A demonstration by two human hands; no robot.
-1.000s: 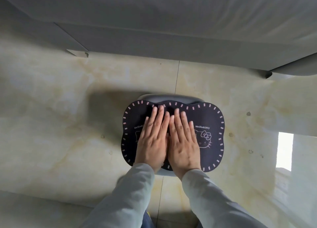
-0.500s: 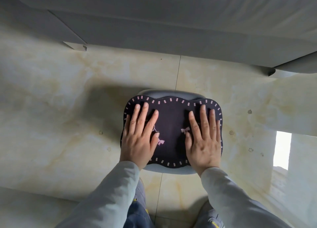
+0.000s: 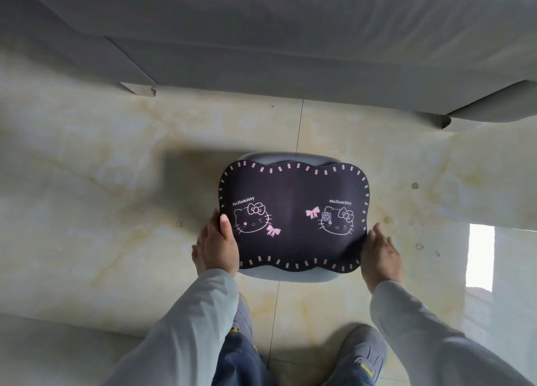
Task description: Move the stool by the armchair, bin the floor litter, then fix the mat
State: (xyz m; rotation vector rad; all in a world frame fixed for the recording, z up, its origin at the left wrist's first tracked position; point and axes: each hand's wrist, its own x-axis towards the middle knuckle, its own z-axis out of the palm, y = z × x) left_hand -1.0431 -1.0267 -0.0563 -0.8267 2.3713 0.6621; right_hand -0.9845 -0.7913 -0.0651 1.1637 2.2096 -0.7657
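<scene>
A dark mat (image 3: 293, 217) with pink stitch marks and cartoon cat drawings lies flat on top of a low grey stool (image 3: 287, 275) on the tiled floor. Only the stool's far and near rims show beyond the mat. My left hand (image 3: 216, 244) is at the mat's left edge with the thumb on top of it and the fingers under or beside it. My right hand (image 3: 380, 255) rests against the mat's right near corner, fingers together and pointing away from me. Whether the right hand grips the edge is unclear.
A grey upholstered seat (image 3: 290, 66) spans the far side, its base close behind the stool. Glossy beige marble tiles (image 3: 101, 211) surround the stool, with small dark spots to the right. My feet in grey slippers (image 3: 357, 353) stand just in front of the stool.
Both hands slid outward from the middle of the mat to its left and right edges, uncovering the cat drawings. The mat now lies flatter and wider on the stool.
</scene>
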